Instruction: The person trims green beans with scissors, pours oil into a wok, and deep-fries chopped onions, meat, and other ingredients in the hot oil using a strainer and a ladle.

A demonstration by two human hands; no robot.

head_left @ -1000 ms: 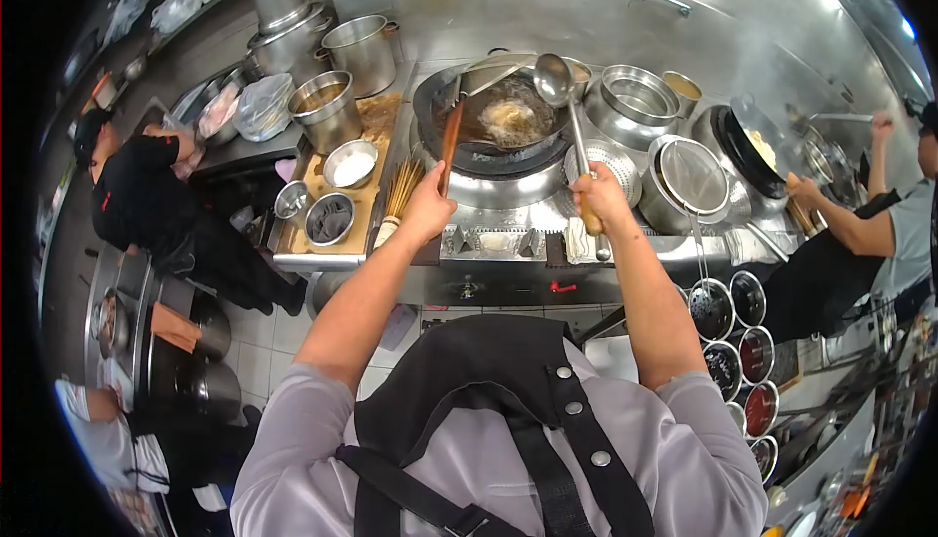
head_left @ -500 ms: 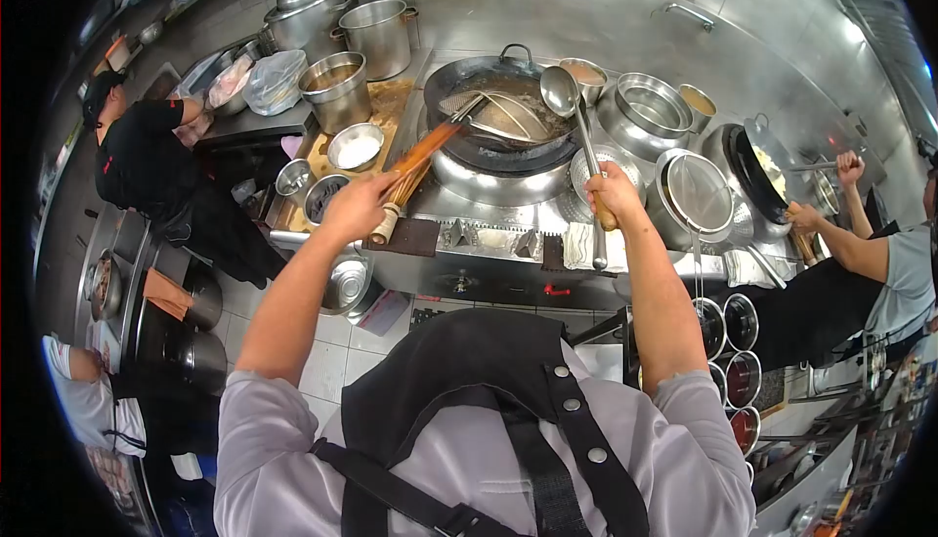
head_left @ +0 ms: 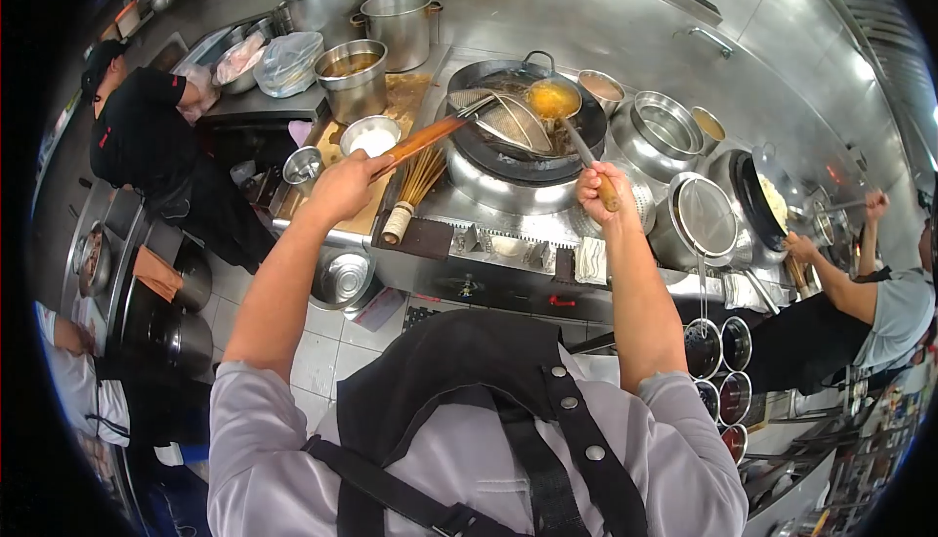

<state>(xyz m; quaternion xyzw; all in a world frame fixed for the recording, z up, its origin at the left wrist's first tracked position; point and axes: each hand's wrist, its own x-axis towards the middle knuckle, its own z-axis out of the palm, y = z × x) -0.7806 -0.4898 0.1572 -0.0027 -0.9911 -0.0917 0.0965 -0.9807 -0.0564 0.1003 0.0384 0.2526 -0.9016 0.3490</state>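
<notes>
My left hand (head_left: 347,185) is closed round the wooden handle of a mesh strainer (head_left: 513,122), whose basket rests over the left part of a dark wok (head_left: 532,168). The wooden grip of a metal ladle (head_left: 586,154) is in my right hand (head_left: 603,190). The ladle's bowl is over the back right of the wok and holds yellow-orange liquid (head_left: 552,100). A bamboo brush (head_left: 415,183) lies below the strainer handle, beside a bowl of white stuff (head_left: 371,134).
Pots stand at the back left, including one with brown liquid (head_left: 352,70). Right of the wok are a steel pot (head_left: 667,125) and a round sieve (head_left: 702,214). Co-workers stand at the left (head_left: 147,136) and right (head_left: 831,317), the right one at another wok (head_left: 747,195).
The strainer has swung from upright to a slant over the wok's left side. The ladle's bowl has gone down into the wok area and now holds yellow-orange liquid. My left hand has moved left.
</notes>
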